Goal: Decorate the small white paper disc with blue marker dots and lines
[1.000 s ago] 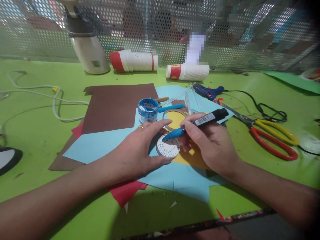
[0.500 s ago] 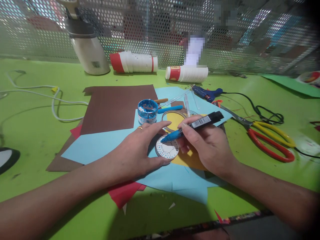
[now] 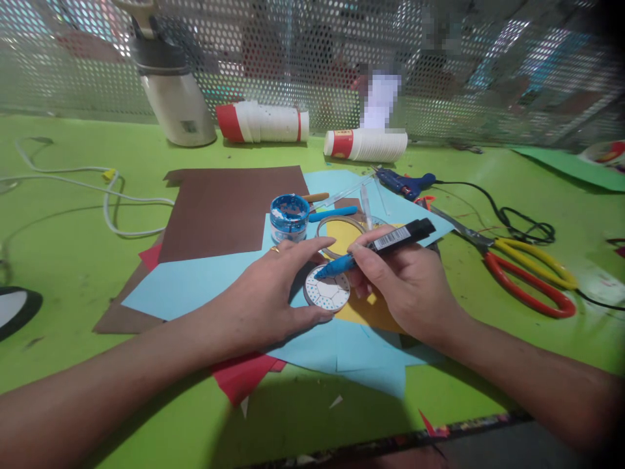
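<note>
The white disc (image 3: 328,290), marked with dark lines and small blue dots, lies between the two hands, over the overlapping light-blue paper (image 3: 205,280) and yellow paper (image 3: 378,314). The left hand (image 3: 266,293) arches around its left side: the thumb is at the near edge, while the forefinger stands apart from it, out past the far edge. Whether the hidden fingers close on the disc, I cannot tell.

The right hand (image 3: 415,280) is clamped on a blue-and-black marker (image 3: 390,240), pinched between thumb and fingers. What matters is the slant — the marker's long axis runs from the black end at far right down to the blue tip at near left, so the disc lies to the left of the right hand. The tip is over the disc's far left part, touching it or just above; which, I cannot tell. The left hand is the nearer to the disc; the right reaches it through the marker.

Just beyond the disc lies a round ring (image 3: 319,238), with an open jar of blue paint (image 3: 289,221) to its left. Scissors (image 3: 483,243) lie well to the right.
</note>
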Motion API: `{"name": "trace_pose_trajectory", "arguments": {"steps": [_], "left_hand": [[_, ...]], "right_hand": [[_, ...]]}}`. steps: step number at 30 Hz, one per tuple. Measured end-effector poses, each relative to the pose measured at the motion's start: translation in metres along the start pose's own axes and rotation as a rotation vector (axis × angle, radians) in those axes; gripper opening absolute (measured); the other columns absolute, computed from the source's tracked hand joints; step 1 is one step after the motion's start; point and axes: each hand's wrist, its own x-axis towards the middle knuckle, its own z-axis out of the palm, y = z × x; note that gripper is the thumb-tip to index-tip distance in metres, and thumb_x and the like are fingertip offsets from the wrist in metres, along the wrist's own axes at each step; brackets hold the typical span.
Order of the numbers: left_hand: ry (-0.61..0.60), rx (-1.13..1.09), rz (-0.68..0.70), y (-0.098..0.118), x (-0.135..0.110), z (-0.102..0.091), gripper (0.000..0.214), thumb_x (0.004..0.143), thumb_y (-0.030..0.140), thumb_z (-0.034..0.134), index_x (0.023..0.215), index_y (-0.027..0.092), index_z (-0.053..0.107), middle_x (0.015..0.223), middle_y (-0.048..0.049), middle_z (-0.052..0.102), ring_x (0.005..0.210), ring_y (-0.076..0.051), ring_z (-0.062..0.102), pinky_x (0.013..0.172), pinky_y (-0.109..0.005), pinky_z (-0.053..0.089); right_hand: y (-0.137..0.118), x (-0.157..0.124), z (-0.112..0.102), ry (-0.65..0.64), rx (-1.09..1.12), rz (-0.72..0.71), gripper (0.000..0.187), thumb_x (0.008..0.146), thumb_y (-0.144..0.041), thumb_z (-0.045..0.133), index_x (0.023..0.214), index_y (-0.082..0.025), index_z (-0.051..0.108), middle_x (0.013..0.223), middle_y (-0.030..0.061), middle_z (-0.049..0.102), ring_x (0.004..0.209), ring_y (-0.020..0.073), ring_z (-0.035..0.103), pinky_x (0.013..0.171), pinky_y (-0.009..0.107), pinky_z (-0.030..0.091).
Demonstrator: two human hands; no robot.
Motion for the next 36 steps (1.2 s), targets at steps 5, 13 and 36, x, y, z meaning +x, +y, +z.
{"name": "trace_pose_trajectory", "arguments": {"steps": [5,13,36], "left_hand": [[0.002,-0.001,-0.001,0.0002,-0.0013,-0.0003,0.079,0.073,0.035,0.074,0.143,0.022,0.04,0.134,-0.0118,0.057,0.121,-0.029,0.054,0.103,-0.044,0.043],[-0.004,-0.002,-0.007,0.001,-0.0013,-0.002,0.077,0.075,0.035,0.074,0.143,0.025,0.039,0.134,-0.0096,0.057,0.121,-0.026,0.055,0.103,-0.043,0.044],[-0.009,-0.004,-0.01,0.0021,-0.0017,-0.0018,0.076,0.075,0.034,0.074,0.142,0.023,0.04,0.132,-0.01,0.058,0.12,-0.025,0.056,0.103,-0.041,0.044]], "right_hand": [[-0.0012,-0.0004,0.0003,0.007,-0.032,0.007,0.017,0.094,-0.031,0.055,0.082,-0.019,0.057,0.054,-0.0049,0.056,0.049,0.009,0.054,0.049,0.022,0.047],[-0.0027,-0.0037,-0.0017,0.106,0.123,-0.036,0.01,0.093,-0.03,0.057,0.091,-0.02,0.056,0.059,-0.0055,0.059,0.051,0.0089,0.057,0.053,0.023,0.049],[0.0031,-0.0036,-0.0006,0.032,0.086,0.025,0.014,0.093,-0.034,0.058,0.088,-0.021,0.057,0.058,-0.0043,0.058,0.051,0.0109,0.055,0.049,0.025,0.047]]}}
